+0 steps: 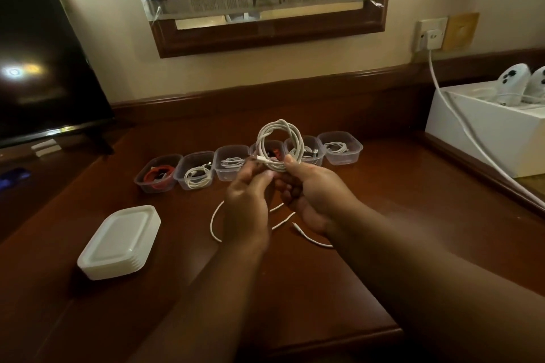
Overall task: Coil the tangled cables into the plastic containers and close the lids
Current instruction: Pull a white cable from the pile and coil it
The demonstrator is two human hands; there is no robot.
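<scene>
A white cable coil (279,138) stands upright above the desk, its bottom gripped by my right hand (306,194). My left hand (246,200) pinches the cable's plug end just left of the coil. A loose white cable (213,221) lies on the desk under my hands. Several clear plastic containers sit in a row behind; the leftmost container (156,174) holds a red cable and the rightmost container (342,147) a white one. A stack of white lids (119,242) rests at the front left.
A dark TV screen (44,68) stands at the left. At the right sits a white box (486,132) holding white controllers, with a white power cord (460,121) running from the wall socket across it. The wooden desk (295,289) edge is near me.
</scene>
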